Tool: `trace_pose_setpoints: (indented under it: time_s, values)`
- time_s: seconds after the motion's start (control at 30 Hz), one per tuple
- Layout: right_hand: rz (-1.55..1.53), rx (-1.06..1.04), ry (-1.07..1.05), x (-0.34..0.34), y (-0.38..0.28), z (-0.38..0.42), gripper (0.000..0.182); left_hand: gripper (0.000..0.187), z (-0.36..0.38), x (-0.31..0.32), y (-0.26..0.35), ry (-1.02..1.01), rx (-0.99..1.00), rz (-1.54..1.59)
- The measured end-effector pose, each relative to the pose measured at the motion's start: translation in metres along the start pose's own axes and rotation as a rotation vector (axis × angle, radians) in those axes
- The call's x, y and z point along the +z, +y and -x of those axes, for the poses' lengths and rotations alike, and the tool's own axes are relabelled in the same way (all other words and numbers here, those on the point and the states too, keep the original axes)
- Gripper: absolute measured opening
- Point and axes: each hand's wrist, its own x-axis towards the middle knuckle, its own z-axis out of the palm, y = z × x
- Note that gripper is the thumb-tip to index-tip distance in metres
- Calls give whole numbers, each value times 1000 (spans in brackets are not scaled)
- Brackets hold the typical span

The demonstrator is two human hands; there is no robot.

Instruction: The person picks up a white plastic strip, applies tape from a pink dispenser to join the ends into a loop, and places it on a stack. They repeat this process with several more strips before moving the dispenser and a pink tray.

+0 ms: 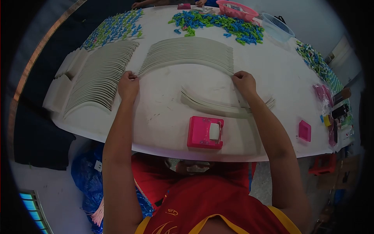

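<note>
My left hand (pixel 128 86) pinches the left end of the nearest strip in a fanned row of pale curved strips (pixel 187 51). At the right end of that same strip, the fingers of my right hand (pixel 245 83) are closed. The strips overlap one another across the middle of the table. Below my right hand and partly behind my forearm lies a small loose bundle of similar strips (pixel 212 106). A pink tape dispenser (pixel 193 132) with a white roll stands near the table's front edge.
On the white table (pixel 163 128), another fanned row of strips (pixel 99 76) lies left. Blue and green clips (pixel 218 24) are heaped at the back, near a pink basket (pixel 237 12) and a clear basket (pixel 277 27). A pink tray (pixel 304 131) sits right. Another person's hand (pixel 201 2) shows at the far edge.
</note>
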Motion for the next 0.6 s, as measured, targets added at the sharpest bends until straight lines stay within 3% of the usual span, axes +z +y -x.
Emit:
trace_pose_setpoints:
  time_s: [0.6]
  values:
    - [37, 22, 19, -5, -6, 2, 28, 39, 2, -3, 2, -2, 10, -15]
